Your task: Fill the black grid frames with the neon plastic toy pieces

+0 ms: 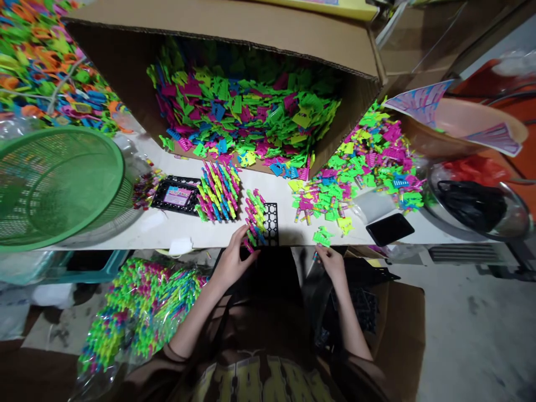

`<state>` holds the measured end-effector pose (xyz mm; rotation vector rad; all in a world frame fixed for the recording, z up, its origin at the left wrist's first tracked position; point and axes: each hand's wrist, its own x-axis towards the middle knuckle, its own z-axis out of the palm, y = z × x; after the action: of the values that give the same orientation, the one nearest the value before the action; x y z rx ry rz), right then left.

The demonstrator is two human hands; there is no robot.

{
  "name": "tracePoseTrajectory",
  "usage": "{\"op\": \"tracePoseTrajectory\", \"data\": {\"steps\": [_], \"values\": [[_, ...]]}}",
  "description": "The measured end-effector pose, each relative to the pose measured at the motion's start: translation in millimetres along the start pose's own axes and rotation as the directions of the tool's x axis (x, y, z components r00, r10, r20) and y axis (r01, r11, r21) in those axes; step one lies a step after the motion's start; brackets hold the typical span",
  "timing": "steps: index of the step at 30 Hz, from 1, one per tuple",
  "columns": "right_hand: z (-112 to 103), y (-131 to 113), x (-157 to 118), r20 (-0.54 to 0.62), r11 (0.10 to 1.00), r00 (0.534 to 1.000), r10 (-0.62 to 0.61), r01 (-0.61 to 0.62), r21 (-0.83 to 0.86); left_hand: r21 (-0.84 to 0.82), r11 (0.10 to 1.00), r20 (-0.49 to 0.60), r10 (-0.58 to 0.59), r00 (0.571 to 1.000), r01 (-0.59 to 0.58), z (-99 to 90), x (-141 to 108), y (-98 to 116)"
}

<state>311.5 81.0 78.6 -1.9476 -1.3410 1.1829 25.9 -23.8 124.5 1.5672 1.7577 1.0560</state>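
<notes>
At the table's front edge, my left hand (pixel 238 258) has thumb and forefinger around a pink piece at the corner of a black grid tray (pixel 271 220). Slanted rows of pink, yellow-green and blue pieces (pixel 254 215) stand in that tray's left part. My right hand (pixel 330 259) pinches a small green piece with a striped tube end, just below a loose green piece (pixel 321 235). Left of the tray stands a fuller block of colourful pieces (pixel 220 192), beside a black grid frame (pixel 173 194) with a printed card.
A large cardboard box (pixel 226 22) of plastic pieces lies open behind. Loose pieces (pixel 330 195) and a phone (pixel 390 229) lie right. A green basket (pixel 62 184) stands left; a filled plastic bag (pixel 142 307) is below the table.
</notes>
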Motion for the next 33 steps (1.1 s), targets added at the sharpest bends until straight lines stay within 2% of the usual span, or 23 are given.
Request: {"op": "tracePoseTrajectory", "data": {"steps": [2, 6, 8, 11, 14, 16, 19, 24, 30, 33], "values": [[9, -3, -4, 0.036, 0.997, 0.999, -0.009, 0.006, 0.083, -0.011, 1.000, -0.008, 0.004, 1.000, -0.004, 1.0, 0, 0], [32, -11, -21, -0.023, 0.965, 0.989, -0.146, 0.148, 0.219, -0.054, 0.999, -0.021, -0.010, 1.000, 0.009, 6.2, 2, -2], [48, -14, -32, 0.037, 0.951, 0.973, -0.229, 0.215, 0.224, -0.078, 0.997, -0.025, -0.002, 1.000, 0.000, 10.1, 4, -4], [75, -16, -45, 0.173, 0.906, 0.903, -0.394, 0.350, 0.238, -0.093, 0.996, -0.024, 0.009, 1.000, -0.011, 15.1, 8, -6], [100, -15, -48, 0.195, 0.851, 0.834, -0.517, 0.476, 0.220, -0.089, 0.996, -0.025, 0.005, 1.000, -0.007, 17.2, 9, -6], [111, -15, -46, 0.182, 0.823, 0.805, -0.565, 0.534, 0.194, -0.087, 0.996, -0.023, 0.012, 1.000, -0.014, 17.2, 9, -6], [117, -13, -44, 0.163, 0.799, 0.783, -0.600, 0.576, 0.171, -0.084, 0.996, -0.024, 0.033, 0.999, -0.035, 16.9, 8, -6], [114, -15, -47, 0.170, 0.788, 0.770, -0.615, 0.594, 0.160, -0.093, 0.995, -0.029, 0.034, 0.999, -0.037, 17.2, 7, -7], [113, -20, -56, 0.195, 0.721, 0.694, -0.693, 0.674, 0.162, -0.103, 0.994, -0.020, 0.030, 0.999, -0.032, 16.8, 6, -7], [114, -21, -59, 0.189, 0.726, 0.702, -0.687, 0.674, 0.138, -0.116, 0.993, -0.020, 0.022, 1.000, -0.024, 17.3, 6, -8]]}}
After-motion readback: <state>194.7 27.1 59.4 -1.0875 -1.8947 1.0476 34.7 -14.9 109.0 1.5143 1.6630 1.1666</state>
